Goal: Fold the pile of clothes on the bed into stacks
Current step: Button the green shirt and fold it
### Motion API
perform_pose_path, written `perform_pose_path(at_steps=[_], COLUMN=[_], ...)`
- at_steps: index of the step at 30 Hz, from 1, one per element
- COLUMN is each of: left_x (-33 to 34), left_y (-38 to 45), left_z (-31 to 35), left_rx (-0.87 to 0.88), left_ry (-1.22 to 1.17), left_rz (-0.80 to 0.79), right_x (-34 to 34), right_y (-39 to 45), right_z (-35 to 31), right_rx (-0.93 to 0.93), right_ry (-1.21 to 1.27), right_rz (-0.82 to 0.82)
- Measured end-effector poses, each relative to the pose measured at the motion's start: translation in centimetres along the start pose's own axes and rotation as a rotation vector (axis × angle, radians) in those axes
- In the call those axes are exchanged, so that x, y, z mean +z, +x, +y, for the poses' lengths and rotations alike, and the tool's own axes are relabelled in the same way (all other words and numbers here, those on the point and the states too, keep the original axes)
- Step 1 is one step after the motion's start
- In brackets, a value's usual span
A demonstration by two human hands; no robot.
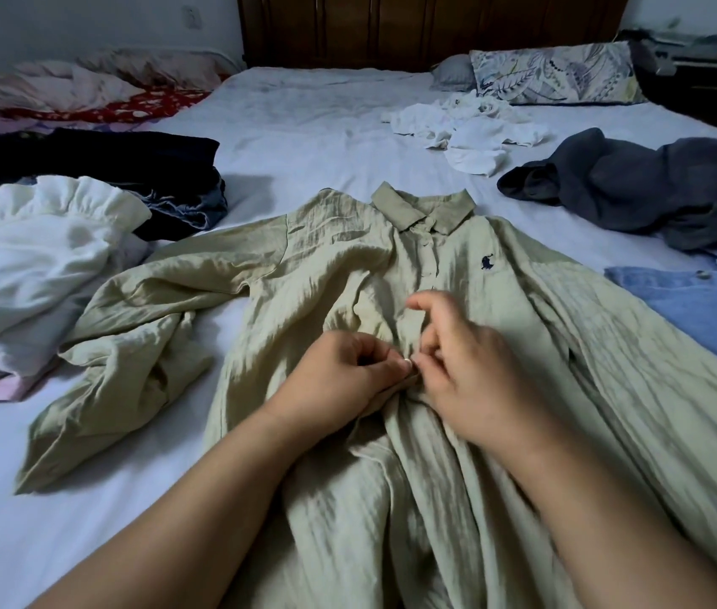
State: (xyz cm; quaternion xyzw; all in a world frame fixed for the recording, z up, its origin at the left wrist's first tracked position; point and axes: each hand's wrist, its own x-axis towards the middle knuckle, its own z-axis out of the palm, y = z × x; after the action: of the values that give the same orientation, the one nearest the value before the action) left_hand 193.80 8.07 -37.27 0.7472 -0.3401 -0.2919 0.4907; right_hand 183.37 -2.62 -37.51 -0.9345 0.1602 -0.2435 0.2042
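A pale green collared shirt (348,265) lies face up on the white bed sheet (295,120), collar toward the headboard, its left sleeve crumpled at the left. My left hand (339,380) pinches the shirt's button placket at mid-chest. My right hand (466,367) pinches the same placket right beside it, fingertips meeting the left hand's. A small dark logo sits on the shirt's chest.
White ruffled garment (40,248) and dark folded clothes (128,169) lie at the left. White crumpled clothes (471,129), a grey garment (655,191) and a blue denim piece (708,309) lie at the right. A floral pillow (554,72) rests by the wooden headboard (414,24).
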Motion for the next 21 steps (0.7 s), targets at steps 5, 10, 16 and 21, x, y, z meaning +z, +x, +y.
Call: perform_pose_path(at_steps=[5, 10, 16, 21], left_x=[-1.1, -0.9, 1.5, -1.6], left_y=[-2.4, -8.0, -10.8, -11.1], left_z=[-0.3, 0.9, -0.1, -0.3], left_rx=[0.206, 0.054, 0.261, 0.318], left_ry=[0.3, 0.735, 0.75, 0.664], left_rz=[0.144, 0.057, 0.062, 0.113], right_x=[-3.7, -4.7, -4.0, -5.7], right_y=[-2.0, -6.3, -7.4, -7.4], right_z=[0.3, -2.1, -1.6, -0.8], right_rx=[0.252, 0.384, 0.376, 0.494], right_ry=[0.096, 0.05, 0.063, 0.705], right_rz=[0.089, -0.227, -0.277, -0.244])
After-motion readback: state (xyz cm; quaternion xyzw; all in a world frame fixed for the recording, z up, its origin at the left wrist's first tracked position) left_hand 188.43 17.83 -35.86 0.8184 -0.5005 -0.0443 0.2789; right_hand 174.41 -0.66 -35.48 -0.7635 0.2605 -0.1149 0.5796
